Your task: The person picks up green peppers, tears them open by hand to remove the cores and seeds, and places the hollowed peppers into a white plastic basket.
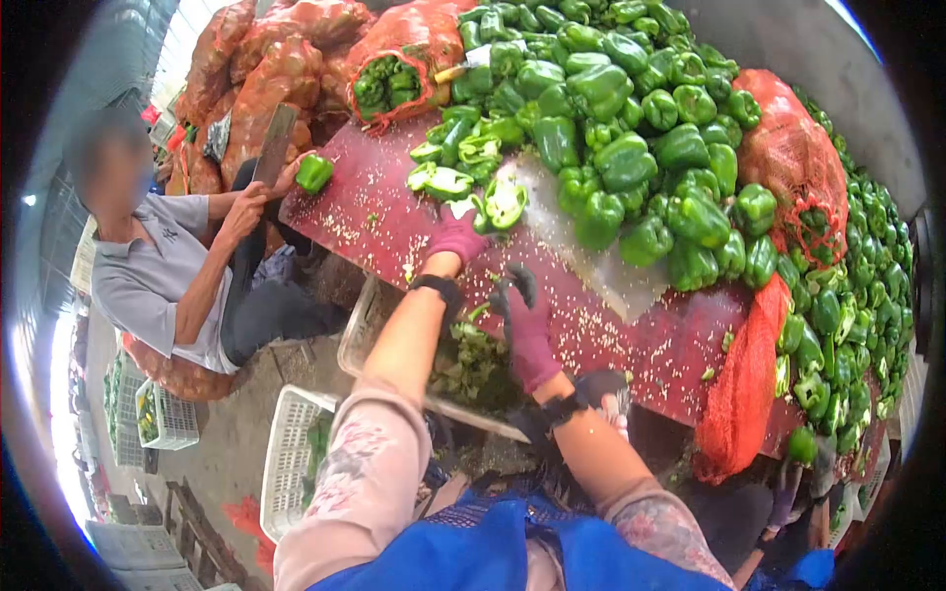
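My left hand (458,236), in a purple glove, reaches over the red tabletop (394,207) with its fingers closed on a cut green bell pepper (505,204), whose pale inside shows. Just beyond it lie more cut peppers (440,181). Nearer the table's front edge is my right hand (527,330), in a purple glove with dark fingertips. Its thumb and fingers are apart, with nothing visible between them. Below and between my hands, a bin with green pepper scraps (478,364) sits under the table edge.
A big heap of whole green peppers (641,148) covers the back and right. Red mesh sacks (286,79) stand at the back left; an orange net (744,384) hangs over the front edge. At left a seated person (163,256) holds a blade and a pepper. White crates (291,458) stand below.
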{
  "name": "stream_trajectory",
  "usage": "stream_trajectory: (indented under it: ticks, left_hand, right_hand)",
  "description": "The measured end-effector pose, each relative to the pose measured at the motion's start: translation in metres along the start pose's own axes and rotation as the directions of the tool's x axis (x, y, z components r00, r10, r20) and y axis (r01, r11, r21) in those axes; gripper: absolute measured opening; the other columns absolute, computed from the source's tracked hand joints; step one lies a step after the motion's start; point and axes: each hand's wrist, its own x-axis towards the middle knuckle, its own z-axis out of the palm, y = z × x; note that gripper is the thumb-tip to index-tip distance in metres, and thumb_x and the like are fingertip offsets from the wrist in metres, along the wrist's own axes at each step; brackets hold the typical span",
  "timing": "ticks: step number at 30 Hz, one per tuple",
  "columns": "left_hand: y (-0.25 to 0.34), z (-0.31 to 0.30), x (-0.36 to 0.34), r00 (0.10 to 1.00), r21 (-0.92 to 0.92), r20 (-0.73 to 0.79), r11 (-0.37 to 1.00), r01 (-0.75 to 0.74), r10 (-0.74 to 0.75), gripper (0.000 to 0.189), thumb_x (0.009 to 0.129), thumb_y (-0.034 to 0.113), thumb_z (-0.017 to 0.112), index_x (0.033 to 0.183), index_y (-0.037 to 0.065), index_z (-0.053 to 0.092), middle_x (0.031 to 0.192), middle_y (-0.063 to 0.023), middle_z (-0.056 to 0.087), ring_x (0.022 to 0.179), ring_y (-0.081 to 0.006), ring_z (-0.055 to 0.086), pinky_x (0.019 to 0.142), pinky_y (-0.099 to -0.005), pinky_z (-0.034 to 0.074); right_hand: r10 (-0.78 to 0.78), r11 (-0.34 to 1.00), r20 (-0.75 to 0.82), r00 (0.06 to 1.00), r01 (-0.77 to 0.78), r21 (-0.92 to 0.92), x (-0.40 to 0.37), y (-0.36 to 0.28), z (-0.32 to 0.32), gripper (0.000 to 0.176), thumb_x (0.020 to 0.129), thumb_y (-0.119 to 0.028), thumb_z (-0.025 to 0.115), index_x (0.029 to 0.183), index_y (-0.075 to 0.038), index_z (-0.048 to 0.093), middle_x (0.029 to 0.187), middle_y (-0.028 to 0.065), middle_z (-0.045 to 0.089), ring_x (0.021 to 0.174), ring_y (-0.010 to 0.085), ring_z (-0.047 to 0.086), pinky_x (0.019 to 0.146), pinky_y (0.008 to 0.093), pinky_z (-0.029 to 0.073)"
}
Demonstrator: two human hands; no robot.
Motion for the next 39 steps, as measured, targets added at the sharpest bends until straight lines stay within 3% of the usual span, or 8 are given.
stream_trajectory:
  ticks: [8, 12, 18, 21, 25, 29, 33, 39]
  left_hand:
    - [-0.024, 0.031, 0.0, 0.982, -0.195, -0.174, 0.98, 0.04, -0.075, 0.056, 0.067, 0.033, 0.08, 0.115, 0.008, 0.066, 0.126, -0.0205, 0.058, 0.112, -0.0314, 0.06, 0.095, -0.0351, 0.048]
    - [-0.009, -0.046, -0.092, 0.973, -0.384, -0.103, 0.894, -0.23, 0.206, 0.048, 0.066, 0.017, 0.08, 0.111, 0.008, 0.067, 0.129, -0.0181, 0.057, 0.113, -0.0301, 0.059, 0.094, -0.0345, 0.048]
    - [-0.004, -0.087, -0.186, 0.774, -0.241, -0.204, 0.735, -0.633, 0.6, 0.055, 0.063, 0.001, 0.076, 0.116, 0.008, 0.061, 0.142, -0.0167, 0.044, 0.125, -0.0315, 0.05, 0.104, -0.036, 0.043]
    - [-0.022, -0.072, -0.197, 0.857, -0.775, -0.433, 0.369, -0.513, 0.28, 0.066, 0.069, -0.002, 0.074, 0.129, 0.008, 0.05, 0.141, -0.0127, 0.046, 0.125, -0.0258, 0.05, 0.104, -0.0345, 0.043]
    - [-0.041, -0.026, -0.21, 0.994, -0.996, 0.003, -0.088, -0.007, -0.11, 0.047, 0.092, 0.006, 0.058, 0.136, 0.007, 0.04, 0.125, -0.0081, 0.055, 0.119, -0.0178, 0.053, 0.1, -0.0316, 0.045]
    - [-0.007, -0.048, -0.229, 0.996, -0.995, -0.08, -0.061, -0.081, -0.03, 0.045, 0.092, 0.011, 0.061, 0.135, 0.008, 0.047, 0.115, -0.0019, 0.056, 0.102, -0.0108, 0.054, 0.089, -0.0248, 0.045]
    - [-0.013, -0.033, -0.226, 0.978, -0.932, -0.163, 0.345, -0.11, -0.129, 0.042, 0.091, 0.005, 0.059, 0.132, 0.005, 0.048, 0.115, -0.0042, 0.056, 0.1, -0.0108, 0.054, 0.086, -0.0243, 0.047]
    - [-0.011, -0.021, -0.232, 0.966, -0.799, -0.241, 0.585, -0.141, -0.096, 0.039, 0.09, 0.013, 0.063, 0.127, 0.008, 0.052, 0.109, -0.0076, 0.062, 0.098, -0.0143, 0.058, 0.085, -0.03, 0.048]
  right_hand:
    - [0.069, 0.993, -0.009, 0.998, -0.068, 0.095, 0.005, -0.012, -0.007, 0.035, 0.089, -0.004, 0.056, 0.124, 0.001, 0.053, 0.109, 0.0055, 0.057, 0.093, 0.0132, 0.053, 0.083, 0.0266, 0.047]
    - [-0.062, 0.998, -0.056, 0.997, 0.06, -0.033, 0.018, -0.012, -0.014, 0.044, 0.087, -0.011, 0.061, 0.128, -0.001, 0.049, 0.112, 0.0073, 0.056, 0.098, 0.014, 0.052, 0.084, 0.0276, 0.047]
    - [0.274, 0.962, 0.24, 0.931, -0.268, -0.061, 0.009, -0.008, -0.019, 0.052, 0.088, -0.019, 0.065, 0.134, -0.006, 0.046, 0.112, 0.0066, 0.06, 0.087, 0.014, 0.06, 0.069, 0.0269, 0.053]
    - [0.292, 0.932, 0.374, 0.88, -0.35, 0.098, -0.002, -0.008, -0.014, 0.05, 0.088, -0.016, 0.064, 0.135, -0.007, 0.048, 0.108, 0.0048, 0.063, 0.082, 0.0128, 0.062, 0.066, 0.0262, 0.053]
    - [0.123, 0.979, 0.439, 0.89, -0.036, -0.201, 0.001, 0.009, -0.004, 0.058, 0.081, -0.02, 0.07, 0.133, -0.006, 0.048, 0.113, 0.0102, 0.062, 0.091, 0.0196, 0.062, 0.075, 0.0323, 0.052]
    - [-0.249, 0.307, 0.479, 0.841, 0.538, -0.785, -0.026, -0.013, 0.007, 0.071, 0.071, -0.03, 0.076, 0.132, -0.006, 0.048, 0.118, 0.018, 0.058, 0.103, 0.031, 0.06, 0.085, 0.042, 0.05]
    - [-0.121, 0.045, 0.466, 0.876, 0.474, -0.879, -0.035, -0.029, 0.015, 0.077, 0.07, -0.038, 0.078, 0.13, -0.006, 0.044, 0.118, 0.0203, 0.055, 0.105, 0.0351, 0.06, 0.085, 0.0457, 0.05]
    - [-0.001, 0.16, 0.379, 0.925, 0.374, -0.913, -0.027, -0.014, 0.009, 0.069, 0.072, -0.033, 0.078, 0.124, -0.005, 0.044, 0.111, 0.0195, 0.06, 0.094, 0.0379, 0.065, 0.078, 0.0455, 0.053]
